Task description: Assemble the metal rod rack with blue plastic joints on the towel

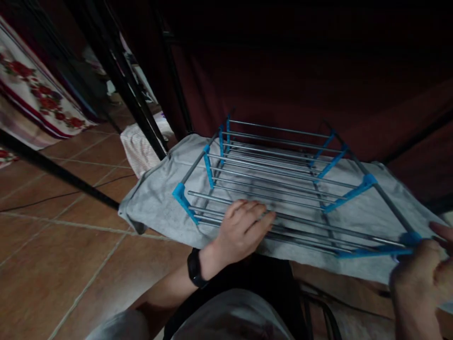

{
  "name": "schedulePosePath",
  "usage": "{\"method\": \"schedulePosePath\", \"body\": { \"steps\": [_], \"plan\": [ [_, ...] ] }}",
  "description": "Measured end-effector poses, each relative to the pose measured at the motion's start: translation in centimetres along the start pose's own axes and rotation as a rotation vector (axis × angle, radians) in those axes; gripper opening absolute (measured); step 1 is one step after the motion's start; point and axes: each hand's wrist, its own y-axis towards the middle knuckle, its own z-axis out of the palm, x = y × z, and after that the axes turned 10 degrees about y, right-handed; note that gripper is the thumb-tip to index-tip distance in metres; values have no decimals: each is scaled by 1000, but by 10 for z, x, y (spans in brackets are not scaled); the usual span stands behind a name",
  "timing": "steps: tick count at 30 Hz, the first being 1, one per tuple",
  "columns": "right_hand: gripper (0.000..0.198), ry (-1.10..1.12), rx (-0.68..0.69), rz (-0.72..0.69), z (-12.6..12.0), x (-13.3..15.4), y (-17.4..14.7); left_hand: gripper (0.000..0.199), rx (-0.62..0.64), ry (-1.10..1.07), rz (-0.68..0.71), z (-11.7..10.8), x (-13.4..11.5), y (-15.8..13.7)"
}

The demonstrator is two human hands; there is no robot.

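Cloth [155,198] lies under the rack [283,184]; left hand [244,229] rests flat and open on its rods, right hand [421,276] at 4 o'clock pinches the cloth's edge.

A black band-type wristwatch [196,268] is worn on the left wrist. Both forearms are left bare, without sleeves. A black lower garment [255,276] and grey fabric [233,316] are seen below.

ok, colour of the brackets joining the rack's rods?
Bright blue brackets on the grey metal rack, clearest in the head view.
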Motion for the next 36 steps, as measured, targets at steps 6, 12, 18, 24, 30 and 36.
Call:
{"method": "schedulePosePath", "body": {
  "steps": [6, 12, 18, 24, 30, 36],
  "plan": [
    [38, -51, 667, -308, 83, 69, -24, 30, -498, -35, -971, -45, 98, -43],
    [37, -205, 1086, -438, 172, 121, -53, 54, -159, -898, -1317, -17, 143, -58],
    [29, -262, 1144, -451, 188, 134, -53, 63, -146, -973, -1302, -4, 136, -61],
    [25, -241, 1162, -483, 184, 135, -51, 53, -242, -844, -1288, 1, 135, -61],
    [28, -237, 1183, -477, 189, 131, -58, 54, -235, -824, -1292, 3, 134, -60],
    [29, -229, 1162, -515, 188, 132, -54, 52, -218, -886, -1269, 3, 135, -63]
  ]
}}
